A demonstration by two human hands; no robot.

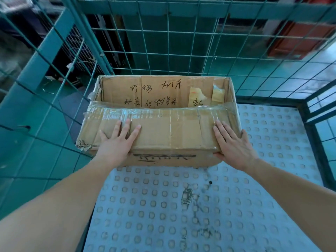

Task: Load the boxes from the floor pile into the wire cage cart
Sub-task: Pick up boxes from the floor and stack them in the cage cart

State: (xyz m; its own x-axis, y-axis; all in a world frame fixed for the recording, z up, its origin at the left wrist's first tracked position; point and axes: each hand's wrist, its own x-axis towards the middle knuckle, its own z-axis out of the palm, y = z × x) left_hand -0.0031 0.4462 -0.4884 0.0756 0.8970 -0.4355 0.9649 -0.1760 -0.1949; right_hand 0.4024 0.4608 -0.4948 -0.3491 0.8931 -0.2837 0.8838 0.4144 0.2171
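A worn brown cardboard box point(169, 128), taped across its top and marked with black handwriting, sits on the studded grey floor of the wire cage cart point(272, 135), in the cart's back left corner. My left hand point(118, 140) lies flat on the box's top near its left end, fingers spread. My right hand point(232, 142) lies on the top at the right end, with the thumb hooked round the near right corner. Both arms reach in from the bottom of the view.
Teal wire mesh walls point(163, 42) close the cart at the back, left and right. The studded floor stretches bare and scuffed point(187, 195) toward me. Beyond the mesh are a teal floor, dark shelving and a red crate point(298, 40).
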